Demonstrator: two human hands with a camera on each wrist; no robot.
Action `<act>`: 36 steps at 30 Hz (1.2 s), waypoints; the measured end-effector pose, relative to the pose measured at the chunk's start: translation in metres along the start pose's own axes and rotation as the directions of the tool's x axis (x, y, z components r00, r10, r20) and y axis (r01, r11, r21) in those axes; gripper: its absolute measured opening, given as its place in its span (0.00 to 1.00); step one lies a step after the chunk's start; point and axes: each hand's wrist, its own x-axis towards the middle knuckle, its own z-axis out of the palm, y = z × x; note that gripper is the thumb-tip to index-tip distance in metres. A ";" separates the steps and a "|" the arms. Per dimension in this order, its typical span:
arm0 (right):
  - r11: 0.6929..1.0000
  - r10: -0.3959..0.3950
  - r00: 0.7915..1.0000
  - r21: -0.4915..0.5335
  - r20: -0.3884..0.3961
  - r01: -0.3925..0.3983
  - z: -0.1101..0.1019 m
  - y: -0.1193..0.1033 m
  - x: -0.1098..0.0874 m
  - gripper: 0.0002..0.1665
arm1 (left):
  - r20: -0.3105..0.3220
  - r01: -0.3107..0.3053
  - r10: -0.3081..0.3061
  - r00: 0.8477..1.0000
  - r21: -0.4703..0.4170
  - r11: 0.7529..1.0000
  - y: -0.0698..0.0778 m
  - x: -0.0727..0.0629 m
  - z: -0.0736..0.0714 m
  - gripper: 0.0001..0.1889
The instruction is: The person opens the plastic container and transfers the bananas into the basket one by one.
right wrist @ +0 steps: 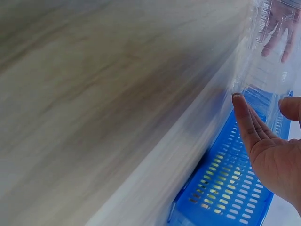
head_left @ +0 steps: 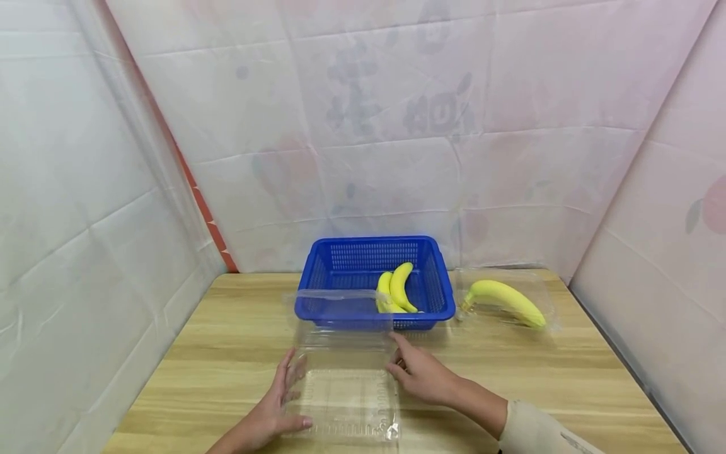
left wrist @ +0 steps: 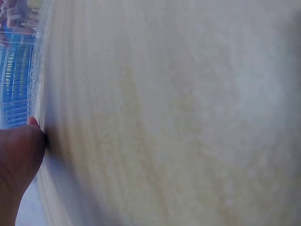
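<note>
A clear plastic clamshell box (head_left: 348,403) stands on the table, its hinged lid (head_left: 346,315) raised at the far side and overlapping the basket in the head view. My left hand (head_left: 272,403) holds the box at its near left corner, thumb in front and blurred fingers showing through the plastic. At the right side, my right hand (head_left: 422,375) touches the box, index finger stretched towards the hinge. In the right wrist view its fingers (right wrist: 247,117) are straight and the thumb stands apart. Little of the left hand except the thumb (left wrist: 23,146) shows in the left wrist view.
Behind the box stands a blue basket (head_left: 445,296) with several yellow bananas (head_left: 400,287) inside. To its right, another clear plastic box (head_left: 539,287) contains one banana (head_left: 505,299). Pale sheets (head_left: 386,176) hang around the wooden table (head_left: 227,340).
</note>
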 end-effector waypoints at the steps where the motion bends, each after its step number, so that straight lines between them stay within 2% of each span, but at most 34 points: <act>1: 1.000 -0.007 1.000 -0.002 0.000 0.007 0.001 -0.001 0.001 0.40 | -0.013 -0.009 0.009 1.000 -0.003 1.000 0.000 0.000 0.000 0.69; 5: 1.000 -0.019 1.000 -0.012 -0.001 0.019 0.002 -0.007 0.006 0.40 | -0.028 -0.060 0.058 0.998 -0.091 0.994 0.003 0.001 -0.002 0.63; 9: 1.000 -0.024 1.000 -0.016 0.001 0.024 0.002 -0.013 0.012 0.41 | -0.012 -0.043 0.041 0.999 -0.241 0.970 0.007 0.001 -0.004 0.55; 11: 1.000 -0.022 1.000 -0.009 0.011 0.022 0.003 -0.015 0.015 0.42 | -0.007 -0.031 0.030 1.000 -0.274 0.961 0.007 0.001 -0.006 0.53; 15: 1.000 -0.026 0.999 0.008 0.027 0.026 0.005 -0.019 0.020 0.43 | -0.010 -0.012 0.010 1.000 -0.277 0.961 0.006 0.002 -0.009 0.51; 24: 0.999 -0.035 0.998 0.031 0.051 0.033 0.015 -0.023 0.034 0.44 | -0.106 -0.016 -0.010 0.994 -0.244 0.970 0.003 -0.001 -0.019 0.48; 32: 0.998 -0.062 0.997 0.029 0.044 0.060 0.025 -0.031 0.044 0.45 | -0.206 -0.055 0.015 0.978 -0.189 0.980 -0.003 -0.004 -0.027 0.44; 36: 0.998 -0.058 0.998 0.006 0.031 0.058 0.027 -0.036 0.047 0.45 | -0.250 -0.047 0.000 0.968 -0.181 0.982 -0.004 -0.005 -0.030 0.44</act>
